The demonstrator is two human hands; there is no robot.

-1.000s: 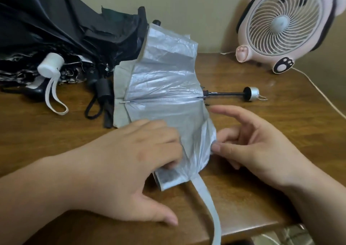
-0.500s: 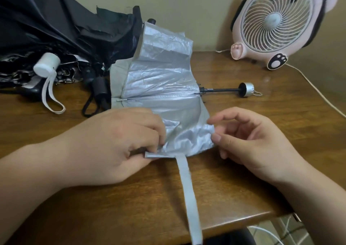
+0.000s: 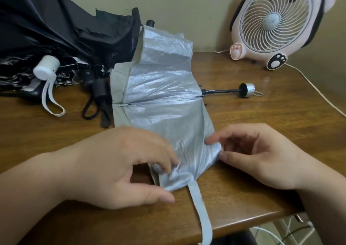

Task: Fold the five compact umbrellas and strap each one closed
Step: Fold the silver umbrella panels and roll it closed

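Lower centre: the pale grey closure strap (image 3: pixel 200 209) hangs over the near edge of the brown wooden table (image 3: pixel 234 203). The left hand (image 3: pixel 116 166) and right hand (image 3: pixel 265 156) each hold a narrow grip, pinching near pleats of the silver-lined compact umbrella (image 3: pixel 162 95) lying at frame centre. Step in hand, as judged: pleat gathering. Next, roll the umbrella tight, then wrap the strap. Loose black umbrellas (image 3: pixel 65 35) lie upper left. No legible writing.

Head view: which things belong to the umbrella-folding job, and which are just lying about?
Job: silver fabric compact umbrella, half folded; its grey closing strap; heap of black unfolded umbrellas; white cylindrical umbrella handle.
Lying about: pink-and-white round desk fan; white power cord.
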